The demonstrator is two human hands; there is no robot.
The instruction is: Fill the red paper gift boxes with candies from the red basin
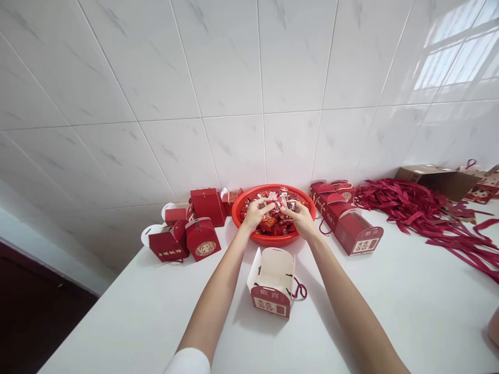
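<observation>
Over a round red plastic basket of wrapped candies, both my hands are close together. My left hand is closed, its fingers pinching a red-and-white wrapped candy. My right hand is closed as well, thumb and fingers on wrapped candy beside it; the exact pieces are partly covered by the fingers. Nearer to me, between my forearms, an open red gift box stands on the white table with its cream inside showing. A dark red cord loops from its right side.
Several red gift boxes stand left of the basket. More red boxes line up on the right. Farther right lie a heap of dark red ribbons and an open cardboard box. A tiled wall rises behind the table.
</observation>
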